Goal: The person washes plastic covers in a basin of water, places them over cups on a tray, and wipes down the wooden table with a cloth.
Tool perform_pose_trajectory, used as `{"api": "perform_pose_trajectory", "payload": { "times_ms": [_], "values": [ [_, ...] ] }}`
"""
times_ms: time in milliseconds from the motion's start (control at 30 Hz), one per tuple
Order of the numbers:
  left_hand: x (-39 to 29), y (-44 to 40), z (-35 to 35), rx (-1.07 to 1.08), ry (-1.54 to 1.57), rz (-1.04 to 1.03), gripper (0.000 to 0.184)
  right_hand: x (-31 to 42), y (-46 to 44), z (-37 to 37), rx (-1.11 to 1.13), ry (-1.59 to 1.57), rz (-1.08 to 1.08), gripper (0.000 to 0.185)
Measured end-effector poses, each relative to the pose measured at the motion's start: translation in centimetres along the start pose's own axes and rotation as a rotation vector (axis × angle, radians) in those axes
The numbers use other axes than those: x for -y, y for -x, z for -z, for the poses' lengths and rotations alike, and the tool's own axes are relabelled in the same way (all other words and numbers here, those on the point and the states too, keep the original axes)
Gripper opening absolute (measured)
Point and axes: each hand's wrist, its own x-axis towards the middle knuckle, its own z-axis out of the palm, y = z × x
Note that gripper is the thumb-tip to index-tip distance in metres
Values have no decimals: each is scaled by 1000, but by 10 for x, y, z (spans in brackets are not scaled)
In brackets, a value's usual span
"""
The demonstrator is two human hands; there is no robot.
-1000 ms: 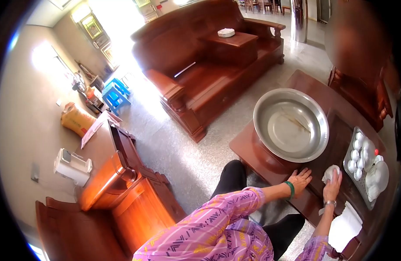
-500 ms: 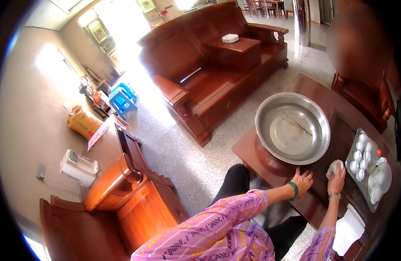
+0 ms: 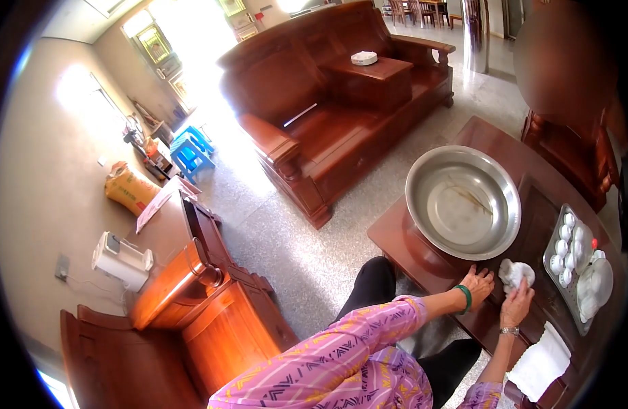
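Observation:
My left hand (image 3: 476, 286), with a green bangle at its wrist, rests on the dark red wooden table (image 3: 423, 253) just below a large metal basin (image 3: 462, 202). Its fingers are apart and nothing is in them. To its right, my right hand (image 3: 517, 305), wearing a metal watch, has its fingers on a crumpled white cloth (image 3: 515, 274) on the tabletop. The basin holds shallow water with something thin and brownish in it. Farther right stands a metal tray (image 3: 568, 300) with small white cups and a lidded bowl. A white paper sheet (image 3: 542, 362) lies below the tray.
Beyond the table stands a wooden sofa (image 3: 314, 129) with a white round object (image 3: 364, 58) on its middle console. A blurred person (image 3: 566, 61) is at the upper right by a wooden chair. Blue stools (image 3: 191, 151) and a cabinet (image 3: 164, 238) are on the left.
My right hand and the white cloth have moved left across the table, nearer my left hand. My left hand has stayed near the basin's lower edge. The view has shifted slightly.

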Motion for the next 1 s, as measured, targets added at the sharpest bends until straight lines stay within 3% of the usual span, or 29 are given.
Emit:
{"api": "perform_pose_trajectory", "payload": {
  "times_ms": [100, 167, 233, 333, 367, 433, 467, 500, 533, 567, 600, 800, 1000],
  "values": [
    [0, -2, 10, 88, 17, 22, 64, 31, 3, 8, 162, -242, 73, 46],
    [0, -2, 11, 168, 41, 36, 67, 39, 13, 17, 106, -257, 101, 44],
    [-1, 2, 9, -45, 20, 33, 66, 25, 24, 29, 95, -235, 84, 45],
    [-2, -6, -1, -17, -207, 24, 46, -10, 38, 55, 101, -73, -60, 48],
    [-10, 6, 27, -37, -256, 35, 39, -4, 39, 71, 71, 65, -93, 48],
    [-9, 3, 40, 47, -134, 31, 32, -14, 39, 68, 99, -91, -133, 42],
    [-3, 3, 30, 53, -95, 20, 34, 35, 33, 96, 177, -78, -254, 37],
    [1, 1, 18, 60, -55, 10, 37, 58, 32, 107, 178, -40, -244, 40],
    [2, 0, 20, 149, 20, -8, 47, 57, 33, 96, 214, 19, -398, 50],
    [3, 2, 19, 133, 14, -51, 55, 49, 38, 87, 166, -51, -313, 57],
    [7, 4, 15, 80, -39, -124, 58, 52, 37, 87, 201, -11, -366, 57],
    [3, 3, 25, 113, -21, -52, 57, 19, 36, 65, 79, -28, -375, 48],
    [8, 7, 12, -19, -3, -136, 56, -56, 24, 86, 6, 182, -604, 43]
  ]
}}
